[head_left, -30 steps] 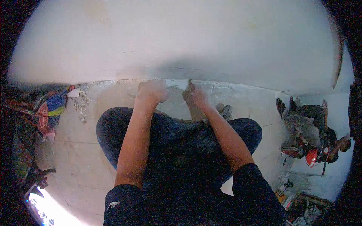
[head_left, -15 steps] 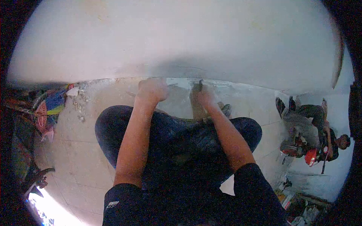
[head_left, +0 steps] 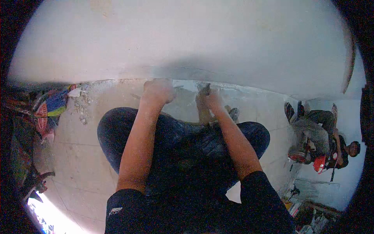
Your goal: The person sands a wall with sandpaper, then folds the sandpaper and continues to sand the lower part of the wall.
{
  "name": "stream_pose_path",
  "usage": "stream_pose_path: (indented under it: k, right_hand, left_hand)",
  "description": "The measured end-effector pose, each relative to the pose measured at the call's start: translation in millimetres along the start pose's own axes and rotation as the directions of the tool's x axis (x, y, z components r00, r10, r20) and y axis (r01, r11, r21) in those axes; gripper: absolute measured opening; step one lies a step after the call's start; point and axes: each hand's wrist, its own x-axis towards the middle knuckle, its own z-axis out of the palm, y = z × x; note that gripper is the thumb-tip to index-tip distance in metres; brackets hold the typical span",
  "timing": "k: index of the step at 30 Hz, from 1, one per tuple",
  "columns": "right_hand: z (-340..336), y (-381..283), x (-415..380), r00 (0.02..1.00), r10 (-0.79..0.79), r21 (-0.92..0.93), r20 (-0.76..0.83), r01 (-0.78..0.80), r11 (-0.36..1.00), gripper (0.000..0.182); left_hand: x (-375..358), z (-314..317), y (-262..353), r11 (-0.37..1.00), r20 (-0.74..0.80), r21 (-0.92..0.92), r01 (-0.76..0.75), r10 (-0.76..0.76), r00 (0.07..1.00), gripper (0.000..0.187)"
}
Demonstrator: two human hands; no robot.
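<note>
Near the base of the pale wall (head_left: 194,39), my left hand (head_left: 159,92) is closed in a fist and smeared by motion; what it holds, if anything, is too blurred to make out. To its right, my right hand (head_left: 212,97) is closed beside a small dark thing at its fingertips that I cannot name. Both hands are low over the tiled floor (head_left: 82,156), in front of my bent knees. A whitish strip of rough material (head_left: 233,88) runs along the joint of wall and floor.
Another person (head_left: 337,142) sits at the far right beside a red object (head_left: 319,163). Colourful sacks (head_left: 56,103) lie at the left with flakes of debris (head_left: 82,111) near them. A pile of items (head_left: 311,218) is at the lower right.
Both hands stay nearly in place. The view has shifted very slightly, and the other person's head appears a little lower and further left.
</note>
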Motion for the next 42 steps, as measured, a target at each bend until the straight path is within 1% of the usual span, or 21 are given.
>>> stream_pose_path:
  k: [3,5,6,9,12,15,16,18,19,20,21,24,28,31,33,34,36,39,40,41,42]
  right_hand:
    - [-8.8,-43.1,-12.8,0.998,0.004,0.21,-0.07,0.011,0.978,0.043]
    - [-12.9,-55.2,-10.1,0.983,-0.03,0.365,-0.181,0.095,0.926,0.049]
    - [-13.0,-57.4,-6.6,0.975,-0.039,0.41,-0.221,0.129,0.903,0.051]
    - [-15.1,-54.9,1.2,0.971,0.21,0.618,-0.111,-0.098,0.78,0.061]
    - [-20.1,-17.6,-7.0,0.974,0.196,0.529,-0.117,-0.106,0.842,0.068]
    - [-23.8,-9.4,-18.2,0.973,0.212,0.633,-0.087,-0.11,0.766,0.065]
    - [-23.9,-22.3,-21.2,0.976,0.196,0.525,-0.099,-0.116,0.843,0.061]
    - [38.7,-18.7,8.6,0.988,0.149,0.441,-0.044,-0.115,0.89,0.06]
    - [94.1,-4.2,45.6,0.992,0.127,0.471,0.002,-0.113,0.875,0.062]
    - [96.2,-34.5,44.6,0.976,0.144,0.507,-0.163,-0.043,0.861,0.06]
    - [84.4,-37.3,38.9,0.974,0.165,0.549,-0.158,-0.052,0.834,0.061]
    - [50.7,-34.6,24.5,0.972,0.21,0.7,-0.101,-0.081,0.709,0.064]
    - [5.6,9.2,-4.1,0.932,0.197,0.795,-0.304,0.134,0.591,0.056]
    - [-13.6,35.2,-38.2,0.813,0.307,0.792,-0.495,0.276,0.545,0.051]
    - [-28.4,50.7,-59.3,0.714,0.457,0.827,-0.53,0.315,0.467,0.048]
    - [-45.2,58.1,-74.5,0.688,0.6,0.912,-0.408,0.329,0.243,0.045]
    - [-79.8,72.0,-113.5,0.659,0.707,0.93,-0.257,0.366,-0.003,0.042]
    - [-138.8,108.7,-167.6,0.544,0.772,0.891,-0.328,0.45,0.062,0.041]
    - [-147.8,115.7,-159.6,0.245,0.806,0.745,-0.539,0.585,0.32,0.04]
    - [-164.4,122.4,-156.7,0.07,0.778,0.642,-0.625,0.614,0.46,0.04]
    - [-180.1,129.5,-152.8,-0.108,0.72,0.533,-0.686,0.599,0.598,0.041]
  left_hand:
    - [9.0,11.6,-5.4,1.0,-0.057,-0.013,-0.003,0.003,0.998,0.041]
    - [4.8,1.3,-5.0,0.998,0.079,0.064,-0.008,0.003,0.997,0.05]
    - [6.9,4.2,-6.6,0.998,0.075,0.065,-0.006,0.001,0.997,0.05]
    - [12.0,21.3,-13.7,0.999,-0.051,-0.036,-0.009,0.007,0.999,0.039]
    - [13.0,20.2,-13.6,1.0,-0.053,-0.011,0.005,-0.006,0.999,0.039]
    - [6.5,7.6,-5.7,1.0,-0.022,-0.016,0.023,-0.023,0.999,0.039]
    - [8.2,4.8,-4.7,1.0,0.022,0.006,0.008,-0.008,1.0,0.046]
    - [1.7,9.0,-5.4,0.999,0.068,0.033,-0.007,0.005,0.998,0.054]
    - [-11.5,18.0,-7.5,1.0,-0.047,0.0,-0.007,0.007,0.999,0.047]
    - [-15.5,16.7,-7.1,0.999,-0.204,-0.023,-0.035,0.03,0.979,0.04]
    - [-2.6,22.8,-11.9,1.0,-0.108,0.012,-0.016,0.017,0.994,0.045]
    - [22.0,57.6,-38.5,0.999,-0.132,0.032,-0.011,0.015,0.991,0.044]
    - [41.0,51.5,-33.9,0.995,-0.057,0.102,0.004,0.002,0.998,0.044]
    - [64.0,63.7,-44.4,0.996,0.011,0.075,-0.047,0.047,0.999,0.043]
    - [76.4,76.9,-54.5,0.997,0.079,0.04,-0.071,0.068,0.995,0.042]
    - [82.5,85.9,-60.5,0.996,0.12,0.016,-0.082,0.08,0.99,0.042]
    - [95.0,108.8,-71.9,0.995,0.202,-0.034,-0.099,0.104,0.974,0.042]
    - [118.0,145.1,-87.5,0.974,0.32,-0.188,-0.127,0.183,0.93,0.043]
    - [125.5,155.8,-92.6,0.929,0.341,-0.345,-0.134,0.257,0.904,0.043]
    - [133.2,165.8,-96.6,0.793,0.335,-0.603,-0.087,0.35,0.875,0.043]
    - [137.2,164.9,-74.8,0.978,0.425,-0.14,-0.154,0.2,0.883,0.046]
